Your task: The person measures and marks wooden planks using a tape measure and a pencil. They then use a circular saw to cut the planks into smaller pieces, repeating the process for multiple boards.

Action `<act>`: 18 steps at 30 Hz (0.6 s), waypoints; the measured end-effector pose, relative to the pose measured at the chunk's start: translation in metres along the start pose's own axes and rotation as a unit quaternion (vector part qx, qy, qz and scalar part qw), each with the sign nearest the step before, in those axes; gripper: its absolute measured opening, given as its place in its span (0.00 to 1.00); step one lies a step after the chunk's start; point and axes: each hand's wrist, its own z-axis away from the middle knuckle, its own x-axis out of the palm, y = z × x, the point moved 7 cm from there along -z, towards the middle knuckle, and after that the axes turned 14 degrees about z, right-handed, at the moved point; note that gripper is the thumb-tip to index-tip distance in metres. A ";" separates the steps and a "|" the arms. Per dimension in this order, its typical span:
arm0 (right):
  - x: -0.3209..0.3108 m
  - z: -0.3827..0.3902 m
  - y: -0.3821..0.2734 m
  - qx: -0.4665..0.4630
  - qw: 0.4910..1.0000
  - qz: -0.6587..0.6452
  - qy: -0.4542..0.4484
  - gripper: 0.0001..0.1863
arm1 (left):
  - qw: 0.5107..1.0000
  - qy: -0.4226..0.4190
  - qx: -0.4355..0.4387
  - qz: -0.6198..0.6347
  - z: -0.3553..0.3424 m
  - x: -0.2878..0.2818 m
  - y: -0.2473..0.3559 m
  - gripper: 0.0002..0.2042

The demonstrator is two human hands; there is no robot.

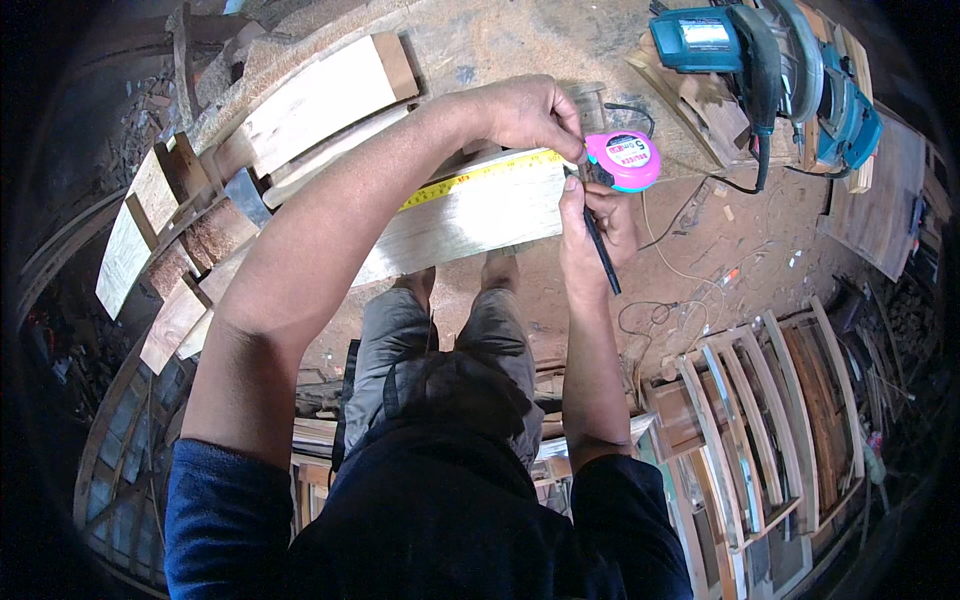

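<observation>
Offcuts of pale wood lie stacked in the upper left of the frame, some with dark bark edges, resting on a dusty worktop coated in sawdust. Moving toward centre, a light-coloured plank runs diagonally from centre left up toward the upper middle; its face is pale, faintly streaked with grain, and its right end is cut square. A yellow tape blade is drawn along the plank's upper edge, lying flat against the wood, apparently so that its markings can be read right at the edge. The left hand, reaching in across the frame from the lower left, sits at the plank's right end with its fingers closed, pinching the blade just where it leaves the pink and turquoise tape measure case; this hold looks meant to keep the blade taut and pressed down. The right hand, just below and touching that same corner, has its fingers wrapped around a dark pencil, whose upper end points at the plank's end by the blade, while its long shaft slants down and to the right. At the upper right, well apart from the hands, a turquoise circular saw rests on the worktop with its black cord trailing. Curved wooden frames stand on the floor at the lower right.
</observation>
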 end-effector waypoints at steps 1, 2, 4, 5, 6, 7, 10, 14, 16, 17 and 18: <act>0.000 0.000 0.001 0.006 1.000 -0.004 0.001 0.09 | 1.000 0.001 -0.003 0.001 0.001 0.000 0.001 0.11; 0.001 0.001 0.003 0.012 1.000 -0.007 0.001 0.09 | 1.000 0.001 -0.003 0.000 0.001 0.000 0.002 0.12; 0.001 0.002 0.005 0.017 1.000 -0.011 0.004 0.09 | 1.000 0.001 -0.002 -0.002 0.001 0.000 0.002 0.12; 0.001 0.002 0.006 0.017 1.000 -0.011 0.006 0.10 | 1.000 0.000 -0.002 -0.002 0.001 0.001 0.002 0.12; 0.001 0.002 0.006 0.016 1.000 -0.011 0.008 0.10 | 1.000 -0.001 -0.003 -0.002 0.001 0.001 0.002 0.12; 0.001 0.002 0.006 0.020 1.000 -0.005 0.002 0.10 | 1.000 -0.002 -0.003 -0.002 0.001 0.001 0.001 0.12; 0.000 0.001 0.005 0.039 0.999 -0.002 -0.005 0.10 | 1.000 -0.002 -0.001 0.003 0.000 0.001 0.001 0.12; 0.000 0.001 0.006 0.064 0.998 -0.012 -0.002 0.10 | 1.000 0.004 -0.003 0.005 0.000 0.001 0.000 0.12; 0.001 0.001 0.008 0.070 0.998 -0.009 -0.005 0.11 | 1.000 0.003 -0.001 0.004 0.000 0.001 0.000 0.11; 0.001 0.003 0.012 0.074 0.997 -0.010 -0.005 0.11 | 1.000 0.002 0.002 0.003 0.000 0.001 0.000 0.11; 0.002 0.002 0.013 0.077 0.997 -0.012 -0.005 0.11 | 1.000 0.001 0.005 0.002 0.000 0.001 0.000 0.11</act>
